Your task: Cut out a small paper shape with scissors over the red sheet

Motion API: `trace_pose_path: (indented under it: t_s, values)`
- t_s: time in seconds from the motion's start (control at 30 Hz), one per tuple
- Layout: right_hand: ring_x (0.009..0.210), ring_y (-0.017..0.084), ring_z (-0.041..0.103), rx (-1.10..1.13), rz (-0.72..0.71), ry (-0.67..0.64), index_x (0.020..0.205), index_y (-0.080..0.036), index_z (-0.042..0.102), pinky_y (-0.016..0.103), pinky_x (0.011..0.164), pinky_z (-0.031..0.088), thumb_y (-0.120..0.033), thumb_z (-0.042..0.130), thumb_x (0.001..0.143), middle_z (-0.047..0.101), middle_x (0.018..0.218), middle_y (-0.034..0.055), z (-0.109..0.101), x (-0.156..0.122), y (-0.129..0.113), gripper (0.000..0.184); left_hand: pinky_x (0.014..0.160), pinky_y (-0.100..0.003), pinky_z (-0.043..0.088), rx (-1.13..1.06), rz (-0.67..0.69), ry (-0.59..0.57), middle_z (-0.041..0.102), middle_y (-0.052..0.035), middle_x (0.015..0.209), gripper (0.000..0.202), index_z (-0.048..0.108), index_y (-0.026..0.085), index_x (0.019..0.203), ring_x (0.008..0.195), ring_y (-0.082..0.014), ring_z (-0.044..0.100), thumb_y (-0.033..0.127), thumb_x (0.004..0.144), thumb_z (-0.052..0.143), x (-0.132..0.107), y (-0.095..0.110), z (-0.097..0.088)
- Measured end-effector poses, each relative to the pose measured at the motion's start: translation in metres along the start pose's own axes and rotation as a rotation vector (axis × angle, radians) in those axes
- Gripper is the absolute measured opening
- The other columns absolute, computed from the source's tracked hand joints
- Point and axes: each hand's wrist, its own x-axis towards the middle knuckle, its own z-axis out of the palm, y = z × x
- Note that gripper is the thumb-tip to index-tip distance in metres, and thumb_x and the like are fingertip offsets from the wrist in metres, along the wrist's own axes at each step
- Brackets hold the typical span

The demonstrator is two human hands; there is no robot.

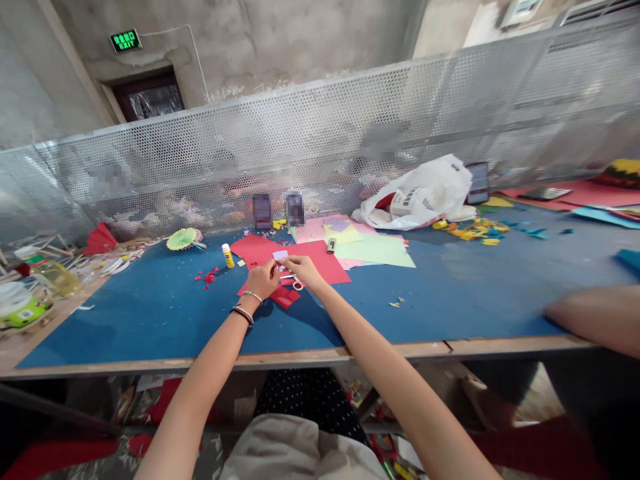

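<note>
My left hand (264, 279) and my right hand (303, 268) meet over the red paper (327, 259), fingertips pinched together. Between them is a small piece of lavender paper (281, 255); its lower part is hidden by the fingers. White-handled scissors (297, 283) lie just below my right hand. A folded piece of red paper (285, 297) rests closer to the table's front edge. Left of my hands, a yellow glue stick (228, 257) stands upright, with red paper scraps (207, 276) near it.
Pale green paper (375, 250) and a small knife-like tool (331, 246) lie to the right. Behind are a white plastic bag (425, 190), two phones and a mesh divider (310, 127). A paper fan (184, 239) sits left. Another person's arm (595, 313) rests at right.
</note>
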Motion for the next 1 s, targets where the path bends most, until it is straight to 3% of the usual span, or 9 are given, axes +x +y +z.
trace_pose_path:
  t_s: [0.6,0.83,1.0]
  values:
    - [0.071,0.018,0.063,-0.038,-0.025,-0.023,0.077,-0.016,0.071,0.027,0.066,0.048,-0.050,0.063,0.070,0.069,0.074,0.0048,0.000,0.001,0.004,0.036,0.058,-0.026,0.034,-0.076,0.044,0.079,0.066,-0.0049,0.071,0.023,0.059,0.018,0.087,0.065,-0.0170,0.060,0.023,0.091,0.037,0.001,-0.006,0.008]
    - [0.076,0.019,0.062,-0.090,-0.082,0.002,0.082,-0.016,0.072,0.028,0.068,0.048,-0.046,0.065,0.071,0.070,0.076,0.0050,-0.001,-0.001,0.002,0.032,0.063,-0.024,0.039,-0.364,0.025,0.120,0.062,-0.0029,0.062,0.042,0.054,0.018,0.067,0.058,-0.0132,0.056,0.030,0.096,0.026,0.005,-0.010,0.013]
    - [0.073,0.019,0.061,-0.089,-0.079,0.001,0.081,-0.016,0.072,0.028,0.067,0.047,-0.047,0.063,0.073,0.068,0.073,0.0042,-0.001,-0.003,0.000,0.034,0.063,-0.023,0.040,-0.485,0.015,0.125,0.062,-0.0027,0.061,0.042,0.053,0.018,0.064,0.057,-0.0124,0.056,0.032,0.095,0.029,0.007,-0.010,0.015]
